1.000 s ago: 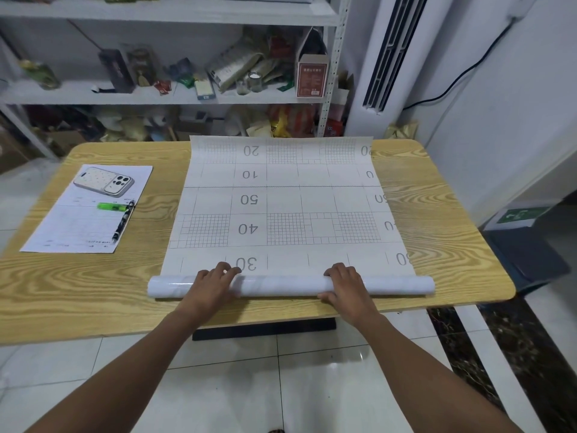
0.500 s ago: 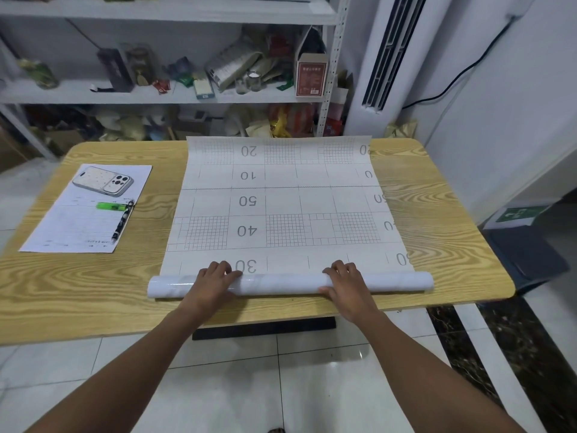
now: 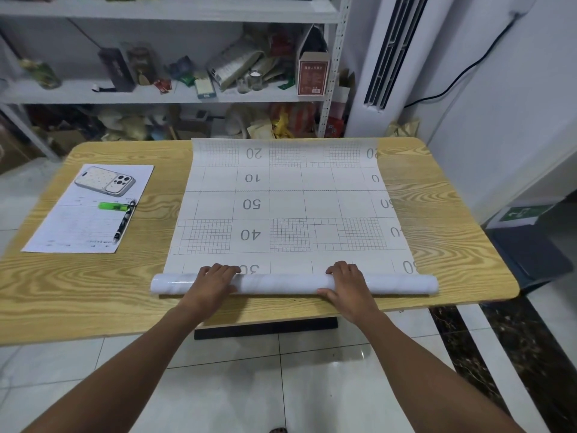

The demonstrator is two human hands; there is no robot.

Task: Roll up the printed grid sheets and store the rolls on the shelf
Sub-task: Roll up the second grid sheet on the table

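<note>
Left hand (image 3: 212, 281) and right hand (image 3: 349, 282) grip my glossy white roll (image 3: 281, 284); flat grid sheet (image 3: 287, 210) reads 20, 10, 50, 40

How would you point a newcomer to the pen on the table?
Start at the wooden table and look to its left side, where a white paper form lies apart from the big grid sheet. The pen lies along that form's right edge. It is slim and dark, unlike the short, bright green highlighter beside its far end.
</note>
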